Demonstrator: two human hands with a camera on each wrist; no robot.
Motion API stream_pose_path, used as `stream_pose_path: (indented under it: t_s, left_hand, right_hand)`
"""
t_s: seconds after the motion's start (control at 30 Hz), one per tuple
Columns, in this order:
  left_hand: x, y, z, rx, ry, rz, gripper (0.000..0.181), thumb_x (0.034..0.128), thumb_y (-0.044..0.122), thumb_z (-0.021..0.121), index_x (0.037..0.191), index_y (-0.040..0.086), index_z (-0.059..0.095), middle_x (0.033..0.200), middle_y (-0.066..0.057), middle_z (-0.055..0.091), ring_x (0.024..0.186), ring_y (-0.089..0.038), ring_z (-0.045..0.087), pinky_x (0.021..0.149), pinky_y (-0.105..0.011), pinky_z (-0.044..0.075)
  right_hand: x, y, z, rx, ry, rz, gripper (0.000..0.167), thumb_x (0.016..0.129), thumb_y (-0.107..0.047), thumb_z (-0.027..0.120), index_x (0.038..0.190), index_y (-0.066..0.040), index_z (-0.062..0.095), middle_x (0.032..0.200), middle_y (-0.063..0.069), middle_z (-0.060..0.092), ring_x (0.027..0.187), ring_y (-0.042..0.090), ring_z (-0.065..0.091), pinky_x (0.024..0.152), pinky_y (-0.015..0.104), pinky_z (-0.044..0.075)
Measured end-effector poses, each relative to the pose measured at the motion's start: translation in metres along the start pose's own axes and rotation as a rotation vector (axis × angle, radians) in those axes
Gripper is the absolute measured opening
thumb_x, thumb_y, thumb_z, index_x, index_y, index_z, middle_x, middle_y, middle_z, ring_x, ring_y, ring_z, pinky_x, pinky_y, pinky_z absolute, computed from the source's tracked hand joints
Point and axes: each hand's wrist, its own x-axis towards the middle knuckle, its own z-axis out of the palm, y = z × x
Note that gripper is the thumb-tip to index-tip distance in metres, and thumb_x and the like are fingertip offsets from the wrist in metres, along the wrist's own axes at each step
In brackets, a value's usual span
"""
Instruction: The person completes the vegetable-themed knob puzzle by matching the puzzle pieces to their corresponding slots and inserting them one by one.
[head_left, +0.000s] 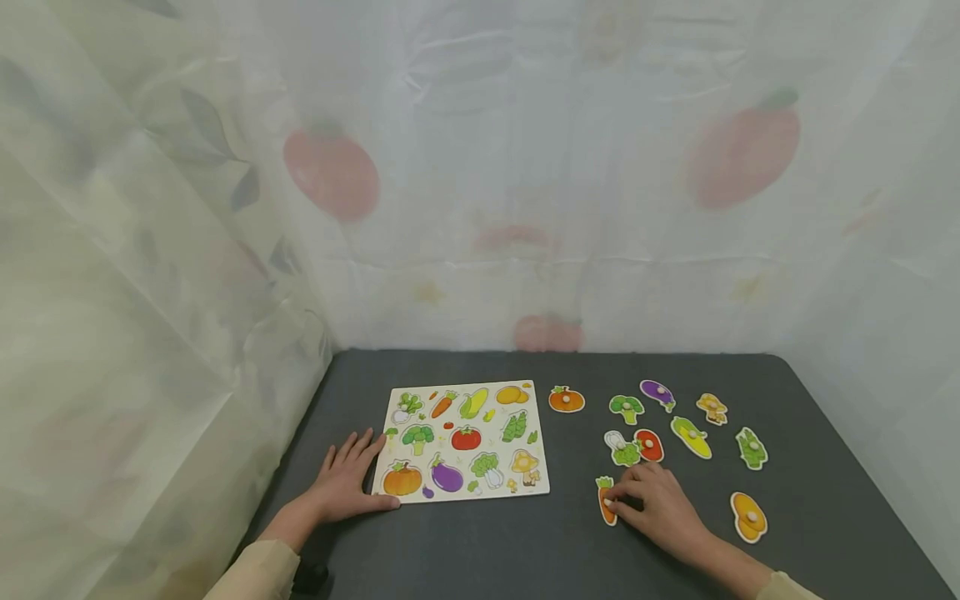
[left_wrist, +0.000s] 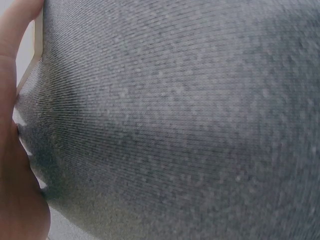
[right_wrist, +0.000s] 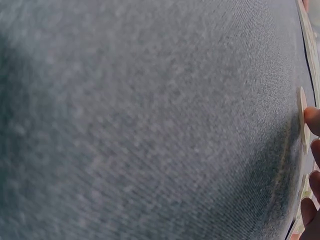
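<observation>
A pale puzzle board printed with vegetables lies left of centre on the table. My left hand rests at its left edge with fingers spread, the thumb along the front corner. In the left wrist view the thumb side of that hand lies by the board's edge. My right hand pinches the small knob of a carrot puzzle piece, which lies right of the board. Just beyond the fingers are a tomato piece and a bok choy piece, touching or overlapping.
More knobbed pieces lie to the right: pumpkin, broccoli, eggplant, mushroom, corn, pea and a yellow potato-like piece. Printed curtains hang behind the dark table and at its sides.
</observation>
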Motion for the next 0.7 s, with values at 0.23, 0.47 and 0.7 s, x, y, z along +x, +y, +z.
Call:
stream_pose_path:
  t_s: [0.23, 0.47, 0.7]
  left_hand:
    - [0.001, 0.000, 0.000, -0.008, -0.002, -0.004, 0.124, 0.0714, 0.085, 0.068, 0.163, 0.012, 0.028, 0.167, -0.022, 0.021, 0.152, -0.049, 0.012, 0.115, -0.075, 0.004]
    - [0.002, -0.002, 0.002, -0.004, 0.005, 0.002, 0.124, 0.0710, 0.086, 0.068, 0.163, 0.013, 0.028, 0.167, -0.021, 0.021, 0.152, -0.049, 0.012, 0.115, -0.075, 0.004]
    - [0.003, -0.004, 0.004, 0.008, 0.002, -0.003, 0.125, 0.0706, 0.087, 0.067, 0.164, 0.014, 0.028, 0.167, -0.020, 0.021, 0.152, -0.049, 0.012, 0.115, -0.075, 0.004]
  right_hand:
    - [0.013, -0.001, -0.001, -0.006, 0.058, -0.071, 0.027, 0.076, -0.017, 0.092, 0.087, -0.036, 0.076, 0.087, -0.026, 0.056, 0.087, 0.002, 0.050, 0.077, 0.040, 0.042]
    - [0.053, -0.007, -0.003, 0.035, 0.144, -0.059, 0.020, 0.079, -0.018, 0.090, 0.091, -0.029, 0.079, 0.091, -0.015, 0.058, 0.086, 0.007, 0.046, 0.073, 0.035, 0.042]
    - [0.108, -0.018, 0.011, 0.020, 0.154, -0.030, 0.011, 0.085, -0.023, 0.087, 0.094, -0.022, 0.080, 0.099, -0.002, 0.061, 0.095, 0.022, 0.049, 0.083, 0.044, 0.042]
